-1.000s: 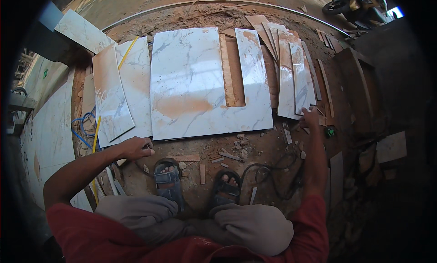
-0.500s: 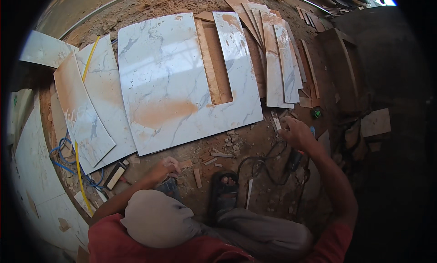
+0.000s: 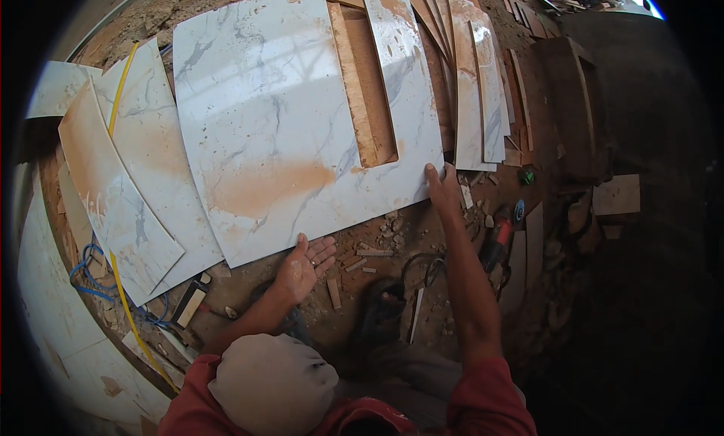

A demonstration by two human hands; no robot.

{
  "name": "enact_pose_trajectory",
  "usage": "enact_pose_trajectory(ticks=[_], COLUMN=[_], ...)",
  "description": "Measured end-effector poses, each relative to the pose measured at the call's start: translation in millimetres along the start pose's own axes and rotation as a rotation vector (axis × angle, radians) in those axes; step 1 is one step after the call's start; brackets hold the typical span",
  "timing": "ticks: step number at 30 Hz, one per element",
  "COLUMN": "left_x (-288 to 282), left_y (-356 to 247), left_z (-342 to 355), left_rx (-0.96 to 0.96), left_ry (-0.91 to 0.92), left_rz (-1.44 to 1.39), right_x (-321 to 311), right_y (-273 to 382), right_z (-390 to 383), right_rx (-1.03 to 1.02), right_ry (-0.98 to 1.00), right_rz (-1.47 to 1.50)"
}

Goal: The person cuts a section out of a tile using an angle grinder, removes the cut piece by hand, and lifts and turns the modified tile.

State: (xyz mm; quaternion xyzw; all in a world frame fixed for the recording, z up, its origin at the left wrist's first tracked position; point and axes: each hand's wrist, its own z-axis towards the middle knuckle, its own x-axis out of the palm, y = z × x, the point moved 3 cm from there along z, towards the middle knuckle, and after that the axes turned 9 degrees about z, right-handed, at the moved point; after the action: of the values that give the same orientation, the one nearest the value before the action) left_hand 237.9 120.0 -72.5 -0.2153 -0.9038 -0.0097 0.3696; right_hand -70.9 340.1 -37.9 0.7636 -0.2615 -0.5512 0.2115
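Observation:
A large white marble-patterned tile (image 3: 256,119) with grey veins, a brown dust smear and a long rectangular cutout lies in front of me. My right hand (image 3: 443,185) is at its near right corner, thumb on the top face and fingers closed around the edge. By the near edge, my left hand (image 3: 303,271) is turned palm up with its fingers spread. Its thumb tip is at the tile's edge; whether it touches, I cannot tell. Through the cutout (image 3: 371,96), brown ground and a pale strip show.
More marble-patterned tiles (image 3: 139,202) overlap at left, crossed by a yellow strip (image 3: 121,274). Cut tile strips (image 3: 467,96) are stacked at right. A red and black angle grinder (image 3: 498,244) lies near a green tape measure (image 3: 526,176). A blue cord (image 3: 87,274) and rubble (image 3: 392,228) lie around.
My right hand has moved left from the ground beside the tile onto its corner. My left hand has moved toward the near edge and its fingers have spread.

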Motion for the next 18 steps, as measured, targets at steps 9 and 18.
enact_pose_trajectory(ticks=[9, 18], left_x=[-5, -24], left_y=[-6, -13], left_z=[-10, -18], left_rx=[0.047, 0.104], left_ry=[-0.08, -0.169], left_rz=[0.122, 0.216], right_x=[0, 11], right_y=[-3, -26], right_z=[-7, -15], right_rx=[0.002, -0.035], right_ry=[0.043, 0.008], right_rz=[-0.043, 0.063])
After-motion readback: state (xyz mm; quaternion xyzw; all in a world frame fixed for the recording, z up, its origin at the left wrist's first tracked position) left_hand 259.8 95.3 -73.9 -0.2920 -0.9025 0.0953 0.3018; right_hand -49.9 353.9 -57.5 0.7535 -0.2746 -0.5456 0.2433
